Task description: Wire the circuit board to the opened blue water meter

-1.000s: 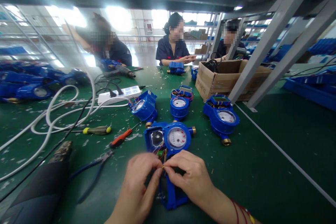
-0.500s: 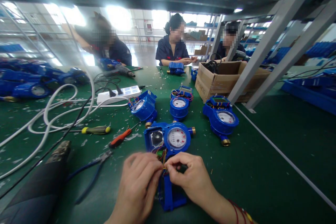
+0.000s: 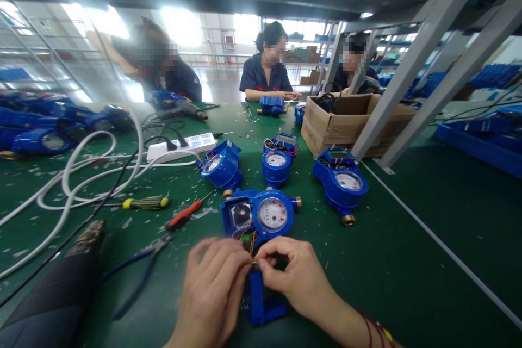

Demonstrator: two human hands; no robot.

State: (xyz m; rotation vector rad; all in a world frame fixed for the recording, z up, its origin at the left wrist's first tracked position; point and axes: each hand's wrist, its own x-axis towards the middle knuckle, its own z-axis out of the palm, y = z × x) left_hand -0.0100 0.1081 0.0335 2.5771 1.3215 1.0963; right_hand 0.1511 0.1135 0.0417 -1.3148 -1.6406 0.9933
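A blue water meter (image 3: 272, 213) lies in front of me, its side compartment uncovered and thin coloured wires (image 3: 252, 239) coming out of it. Just below the meter, my left hand (image 3: 214, 283) and my right hand (image 3: 291, 272) meet with their fingertips pinched on a yellow wire (image 3: 255, 262). The wire's ends are hidden by the fingers. Under my hands, a blue plastic cover (image 3: 261, 304) rests on the green table, partly covered by them.
Three more water meters stand beyond, one the right-hand meter (image 3: 345, 182). To the left lie pliers (image 3: 147, 266), an orange screwdriver (image 3: 184, 215), a yellow screwdriver (image 3: 147, 203), a heat gun (image 3: 61, 288) and a power strip (image 3: 181, 148). A cardboard box (image 3: 326, 128) sits by the metal posts. Co-workers sit opposite.
My hands stay pinched together at nearly the same spot, with small finger movements at the wires. The whole view has shifted slightly. The middle co-worker's hands have lowered a little.
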